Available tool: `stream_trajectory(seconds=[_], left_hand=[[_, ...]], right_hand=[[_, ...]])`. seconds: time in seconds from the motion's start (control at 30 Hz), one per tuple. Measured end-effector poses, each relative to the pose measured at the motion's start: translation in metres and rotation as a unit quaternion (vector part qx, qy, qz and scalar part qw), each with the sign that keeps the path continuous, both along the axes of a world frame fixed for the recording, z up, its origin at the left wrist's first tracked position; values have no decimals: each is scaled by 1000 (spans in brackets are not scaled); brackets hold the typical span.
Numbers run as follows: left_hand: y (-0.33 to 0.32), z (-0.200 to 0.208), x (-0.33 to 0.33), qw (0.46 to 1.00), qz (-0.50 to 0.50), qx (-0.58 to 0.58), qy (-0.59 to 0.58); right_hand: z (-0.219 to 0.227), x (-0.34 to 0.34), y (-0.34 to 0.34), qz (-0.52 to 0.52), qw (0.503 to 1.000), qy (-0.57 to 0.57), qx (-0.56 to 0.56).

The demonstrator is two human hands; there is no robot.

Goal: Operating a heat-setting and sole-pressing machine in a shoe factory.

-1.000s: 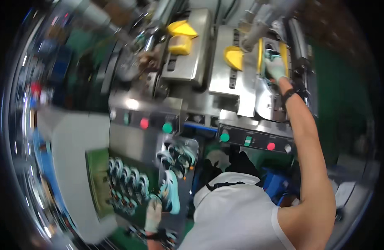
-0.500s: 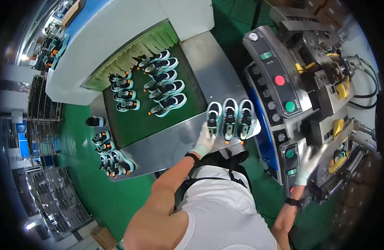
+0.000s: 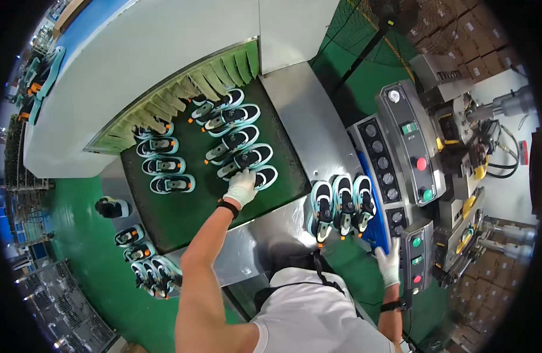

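Note:
My left hand [image 3: 242, 187], in a white glove, reaches over the green conveyor and grips the heel end of the nearest shoe [image 3: 267, 176] in the right-hand row. That shoe is black and light teal; the hand hides part of it. My gloved right hand [image 3: 388, 262] hangs beside the blue edge of the machine, left of the lower control box [image 3: 417, 259], with its fingers spread and nothing in them. Three similar shoes [image 3: 343, 203] with orange tabs stand side by side on the metal table's right corner.
Shoes stand in two rows on the conveyor [image 3: 206, 203], which runs under a fringed curtain [image 3: 165, 100]. Several more shoes [image 3: 156, 273] sit at the table's left edge. A press machine with a button panel [image 3: 409, 144] stands to the right. Wire racks [image 3: 68, 309] are at far left.
My left hand has left the three shoes at the table corner and moved left to a conveyor shoe. My right hand has drawn back left from the press. The view has shifted.

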State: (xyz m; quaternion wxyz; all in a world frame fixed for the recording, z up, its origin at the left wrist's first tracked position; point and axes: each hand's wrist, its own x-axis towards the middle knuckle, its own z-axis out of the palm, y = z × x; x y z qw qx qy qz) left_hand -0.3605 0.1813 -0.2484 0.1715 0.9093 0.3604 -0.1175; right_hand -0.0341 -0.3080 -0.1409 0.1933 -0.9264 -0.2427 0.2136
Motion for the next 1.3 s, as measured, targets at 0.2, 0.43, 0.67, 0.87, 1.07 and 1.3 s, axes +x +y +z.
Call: stream_trajectory(seconds=[0.2, 0.43, 0.67, 0.87, 1.07, 1.3], left_hand=[[16, 39, -2, 981, 65, -147, -109], [-95, 205, 54, 791, 136, -456, -384], [-147, 268, 193, 760, -29, -496, -419], [-194, 269, 292, 770, -100, -432, -458], [-246, 230, 365, 812, -69, -423, -396], [-258, 231, 398, 834, -108, -395, -370]], right_hand=[[15, -65, 72, -122, 935, 265, 199], [95, -66, 162, -23, 862, 417, 286], [88, -48, 123, -151, 500, 688, 505], [144, 45, 35, -136, 585, 535, 594], [146, 103, -45, -155, 554, 461, 676], [143, 134, -54, -214, 519, 398, 725]])
